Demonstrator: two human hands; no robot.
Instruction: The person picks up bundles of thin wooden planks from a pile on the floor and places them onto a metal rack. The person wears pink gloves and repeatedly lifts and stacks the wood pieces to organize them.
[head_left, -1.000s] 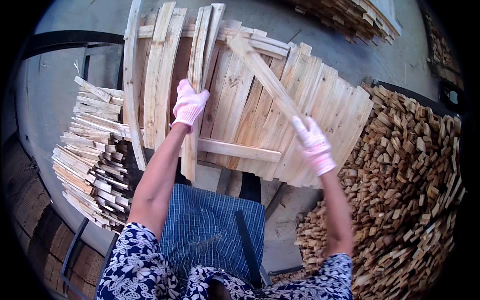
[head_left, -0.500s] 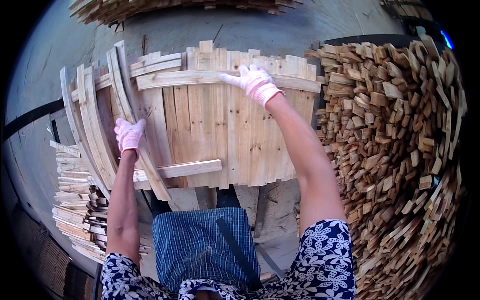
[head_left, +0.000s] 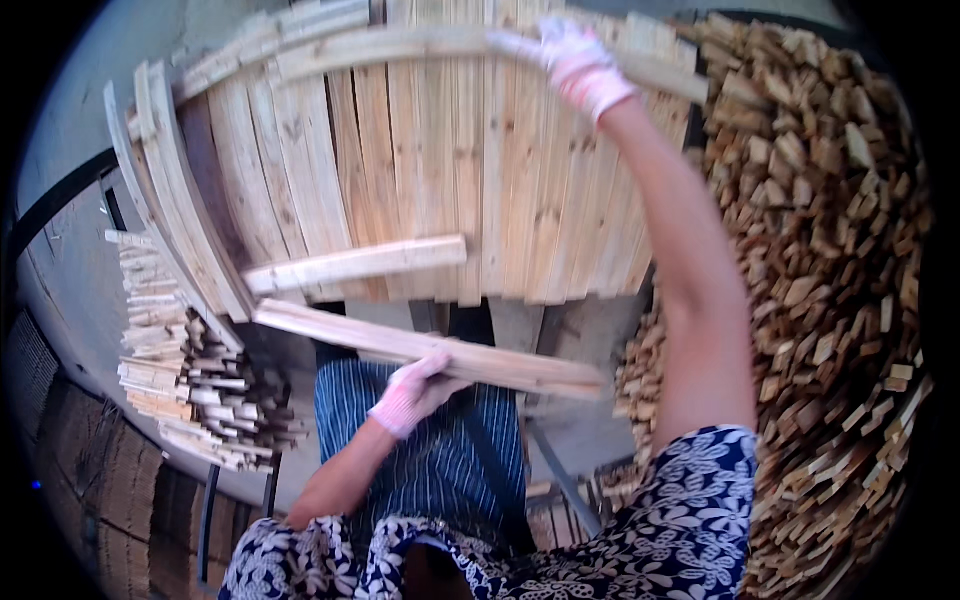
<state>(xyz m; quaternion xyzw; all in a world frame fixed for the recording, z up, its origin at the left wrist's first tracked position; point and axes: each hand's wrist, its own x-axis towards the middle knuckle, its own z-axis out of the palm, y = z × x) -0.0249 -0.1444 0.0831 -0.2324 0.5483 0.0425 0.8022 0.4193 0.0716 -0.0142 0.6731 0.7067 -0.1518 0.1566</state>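
Note:
My left hand (head_left: 414, 394), in a pinkish-white knit glove, is closed round a wooden slat (head_left: 500, 365). This slat hangs crosswise over my lap, in front of the near edge of a row of upright boards (head_left: 440, 170). At the far edge, my gloved right hand (head_left: 578, 68) rests on a long cross strip (head_left: 400, 45), thumb stretched to the left and fingers apart, a little blurred. Another short slat (head_left: 370, 262) lies slantwise across the near left part of the boards. Several long slats (head_left: 180, 190) stand at the left end.
A large heap of short wood pieces (head_left: 800, 290) rises on the right. A smaller stack of slats (head_left: 180, 370) sits at the lower left, beside a dark metal frame bar (head_left: 70, 195). Grey floor (head_left: 75, 260) shows around the left side.
My left hand has moved from the left slats toward my lap with a slat, now turned crosswise. My right hand stays on the cross strip. The view has tilted nearer to me.

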